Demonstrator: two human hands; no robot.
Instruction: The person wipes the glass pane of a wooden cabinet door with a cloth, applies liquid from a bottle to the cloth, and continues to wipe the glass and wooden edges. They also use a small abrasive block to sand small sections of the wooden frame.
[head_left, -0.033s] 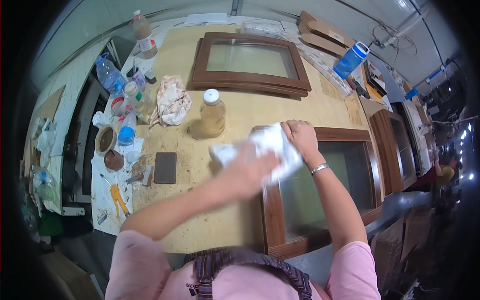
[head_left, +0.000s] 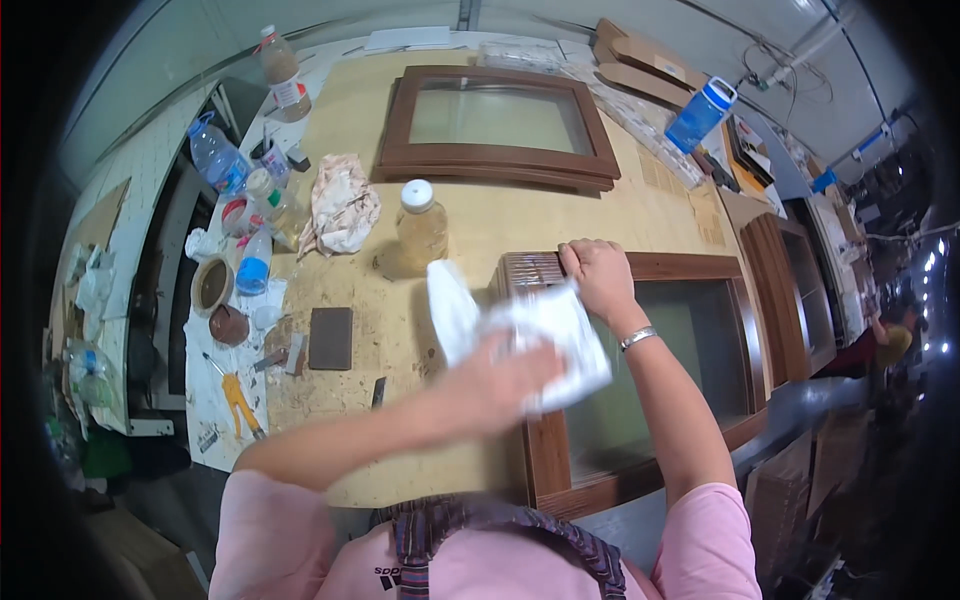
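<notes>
My left hand, smeared by motion, presses a white cloth over the left rail of a brown wooden-framed glass door panel. One corner of the cloth sticks up toward the bottle. With its fingers curled over the panel's far edge, my right hand grips the frame near the far-left corner. A silvery bracelet circles that wrist. Left of the panel a bottle of yellowish liquid with a white cap stands upright. A dark strip-like tool lies on the table by my left forearm.
More brown framed panels lie stacked at the back. A crumpled stained cloth, a dark rectangular block, a yellow-handled tool, a brown-filled tub and several bottles crowd the left. A blue bottle stands back right.
My left hand and the white cloth have shifted toward me along the frame's left rail, uncovering its far-left corner. The dark strip-like tool has come into sight. My right hand stays put.
</notes>
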